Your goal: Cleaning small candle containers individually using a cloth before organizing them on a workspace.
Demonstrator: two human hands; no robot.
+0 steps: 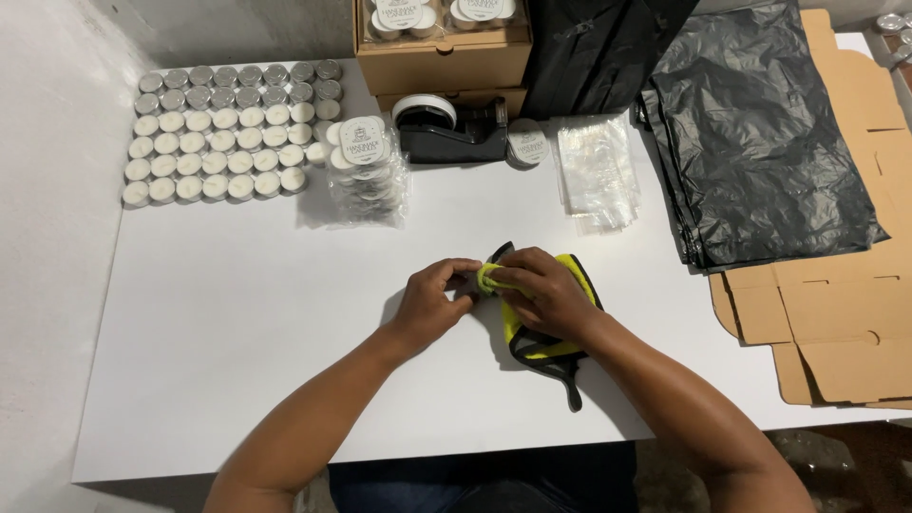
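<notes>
We have both hands together near the middle of the white table (237,313), working a yellow cloth (518,318) with black edging. Our right hand (546,290) presses a bunched corner of the cloth with curled fingers, and our left hand (432,294) has its fingers narrowed on something small that meets that corner; the thing itself is hidden under the fingertips, so we cannot tell what it is. The rest of the cloth lies flat under the right wrist, its black loop trailing toward the near edge. The likeliest slip, as we judge it, is the small piece popping out of the pinch and rolling off, since the grip is only fingertip deep. The cloth could also slide on the smooth tabletop if we push sideways. Far left stand rows of small candles (223,133) in metal cups, with a stack of bagged candles (366,171) just right of them. Beyond sit a black tape dispenser (451,128), a brown box (442,47), clear sleeves (597,171), black plastic bags (760,133) and flat cardboard (836,313). All lie well apart from the hands, so nothing blocks them.
</notes>
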